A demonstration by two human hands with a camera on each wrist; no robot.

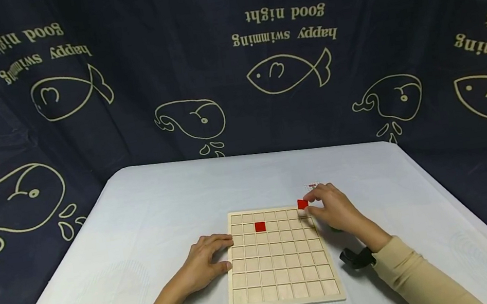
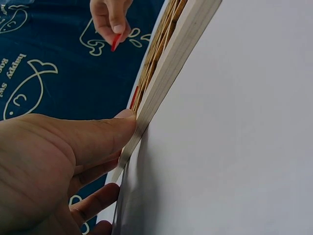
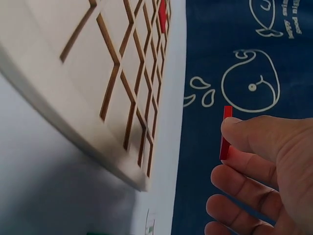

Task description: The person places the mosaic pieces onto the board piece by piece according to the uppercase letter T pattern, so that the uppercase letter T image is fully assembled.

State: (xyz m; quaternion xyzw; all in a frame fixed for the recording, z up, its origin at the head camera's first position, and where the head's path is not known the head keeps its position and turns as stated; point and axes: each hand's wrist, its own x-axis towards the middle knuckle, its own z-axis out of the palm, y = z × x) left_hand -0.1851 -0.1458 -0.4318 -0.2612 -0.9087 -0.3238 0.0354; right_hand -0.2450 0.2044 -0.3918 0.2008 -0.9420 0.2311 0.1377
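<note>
A light wooden grid board (image 1: 279, 261) lies on the white table, its shallow square cells divided by thin ridges. One red square tile (image 1: 260, 227) sits in a cell of the second row from the far edge, left of the middle. My right hand (image 1: 337, 211) pinches another red square tile (image 1: 303, 204) between thumb and fingers, above the board's far right corner. In the right wrist view this held tile (image 3: 226, 133) appears edge-on. My left hand (image 1: 205, 264) rests at the board's left edge, with the thumb (image 2: 105, 137) against the rim and fingers extended alongside.
Behind the right hand lies a small printed grid card (image 1: 311, 185). Something green (image 1: 336, 230) shows partly under the right hand, beside the board. A dark curtain (image 1: 230, 60) with fish and whale drawings hangs beyond the white table (image 1: 174, 193).
</note>
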